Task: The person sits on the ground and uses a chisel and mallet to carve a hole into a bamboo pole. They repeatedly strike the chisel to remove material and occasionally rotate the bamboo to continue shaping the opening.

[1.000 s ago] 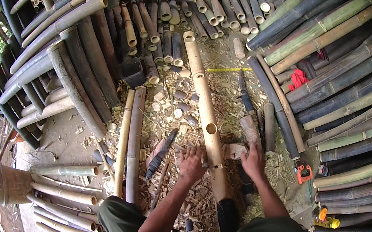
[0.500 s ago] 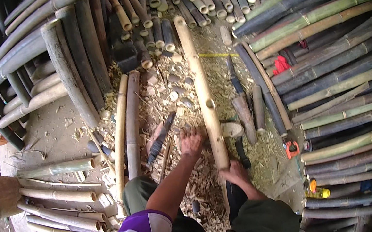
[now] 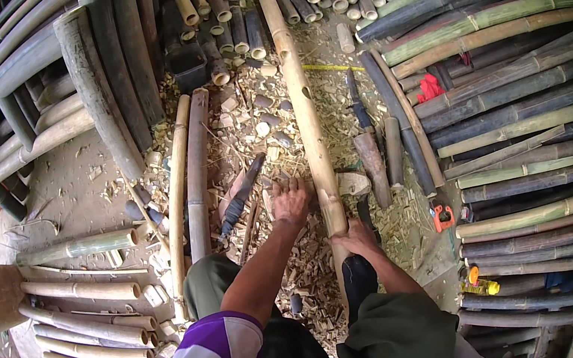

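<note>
A long, pale bamboo pole (image 3: 305, 115) with notches or holes along it runs away from me through the middle. My right hand (image 3: 358, 238) is closed around its near end, close to my right knee. Left of the pole, my left hand (image 3: 292, 202) rests low over the wood chips, its fingers bent downward and a little apart. I can make out nothing in that hand, though its underside is hidden. A knife-like tool with a dark wrapped grip (image 3: 234, 213) lies on the chips left of this hand. Right of the pole sits a pale wood block (image 3: 353, 183).
Two bamboo poles (image 3: 196, 171) lie left of the chips. A blade with a wooden handle (image 3: 372, 164) lies to the right. Bamboo stacks (image 3: 519, 117) fill the right side, with an orange tool (image 3: 444, 218) beside them. A black container (image 3: 189, 66) stands at the back.
The whole view has shifted slightly. The bamboo pole has moved away from me and looks rolled, its notches showing differently. My right hand has moved forward with it; the left stays beside it.
</note>
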Motion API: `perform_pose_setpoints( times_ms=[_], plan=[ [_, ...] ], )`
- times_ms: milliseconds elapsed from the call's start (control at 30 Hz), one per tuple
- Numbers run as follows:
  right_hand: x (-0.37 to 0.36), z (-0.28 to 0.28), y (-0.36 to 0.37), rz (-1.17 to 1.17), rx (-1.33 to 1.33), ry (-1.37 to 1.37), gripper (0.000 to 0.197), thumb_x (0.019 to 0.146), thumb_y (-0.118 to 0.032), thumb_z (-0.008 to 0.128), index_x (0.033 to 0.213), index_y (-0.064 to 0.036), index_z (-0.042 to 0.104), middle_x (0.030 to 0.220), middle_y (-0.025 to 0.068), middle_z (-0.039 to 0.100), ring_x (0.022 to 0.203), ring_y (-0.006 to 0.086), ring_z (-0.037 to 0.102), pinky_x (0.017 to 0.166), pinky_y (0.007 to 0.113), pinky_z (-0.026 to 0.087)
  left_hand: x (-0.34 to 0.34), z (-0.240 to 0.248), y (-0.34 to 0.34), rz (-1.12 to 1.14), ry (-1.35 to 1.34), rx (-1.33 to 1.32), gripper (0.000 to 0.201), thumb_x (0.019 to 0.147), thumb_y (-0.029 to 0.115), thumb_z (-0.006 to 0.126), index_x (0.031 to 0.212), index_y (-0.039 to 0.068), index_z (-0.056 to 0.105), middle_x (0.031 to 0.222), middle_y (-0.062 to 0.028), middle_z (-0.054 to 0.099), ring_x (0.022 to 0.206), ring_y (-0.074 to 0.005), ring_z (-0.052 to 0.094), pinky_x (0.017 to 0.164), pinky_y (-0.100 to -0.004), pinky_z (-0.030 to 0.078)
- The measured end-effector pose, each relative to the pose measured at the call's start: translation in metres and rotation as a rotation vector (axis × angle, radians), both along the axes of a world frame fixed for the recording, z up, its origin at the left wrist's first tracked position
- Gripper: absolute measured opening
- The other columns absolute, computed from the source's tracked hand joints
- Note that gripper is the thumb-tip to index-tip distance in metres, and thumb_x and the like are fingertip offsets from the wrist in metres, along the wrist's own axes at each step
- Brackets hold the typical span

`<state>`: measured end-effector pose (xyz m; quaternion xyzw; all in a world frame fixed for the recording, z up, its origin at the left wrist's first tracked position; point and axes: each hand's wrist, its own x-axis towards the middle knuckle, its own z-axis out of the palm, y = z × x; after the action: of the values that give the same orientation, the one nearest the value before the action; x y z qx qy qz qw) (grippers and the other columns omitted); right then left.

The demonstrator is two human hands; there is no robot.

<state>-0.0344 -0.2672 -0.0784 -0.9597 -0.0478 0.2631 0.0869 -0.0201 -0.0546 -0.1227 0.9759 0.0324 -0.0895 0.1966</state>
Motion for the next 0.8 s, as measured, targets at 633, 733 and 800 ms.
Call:
perform_pose_setpoints(
  times_ms=[633, 733, 800],
  plan=[
    [-0.031, 0.013, -0.013, -0.002, 0.05, 0.04, 0.072, 0.071, -0.054, 0.082, 0.108, 0.0049, 0.064, 0.104, 0.027, 0.069, 0.101, 0.0429, 0.067, 0.085, 0.049, 0.052, 0.0, -0.004, -0.003, 0.04, -0.109, -0.014, 0.059, 0.08, 0.015, 0.071, 0.132, -0.001, 0.048, 0.13, -0.0172, 0.058, 0.127, -0.0286, 0.053, 0.112, -0.0456, 0.033],
    [-0.019, 0.005, 0.0, 0.004, 0.151, -0.072, 0.075, 0.072, -0.058, 0.081, 0.108, 0.0061, 0.064, 0.105, 0.0282, 0.068, 0.1, 0.0425, 0.067, 0.085, 0.05, 0.052, -0.003, -0.007, -0.001, 0.075, -0.166, 0.003, 0.053, 0.084, 0.014, 0.066, 0.132, -0.001, 0.049, 0.13, -0.0165, 0.059, 0.126, -0.0277, 0.055, 0.111, -0.0447, 0.033],
    [0.007, 0.007, 0.01, 0.018, 0.127, -0.067, 0.076, 0.072, -0.058, 0.08, 0.109, 0.0059, 0.064, 0.106, 0.0288, 0.068, 0.102, 0.0429, 0.066, 0.087, 0.05, 0.052, -0.002, -0.002, -0.004, 0.041, -0.145, 0.042, 0.049, 0.088, 0.016, 0.06, 0.133, 0.001, 0.049, 0.132, -0.0148, 0.059, 0.125, -0.0266, 0.055, 0.108, -0.0441, 0.034]
  ],
)
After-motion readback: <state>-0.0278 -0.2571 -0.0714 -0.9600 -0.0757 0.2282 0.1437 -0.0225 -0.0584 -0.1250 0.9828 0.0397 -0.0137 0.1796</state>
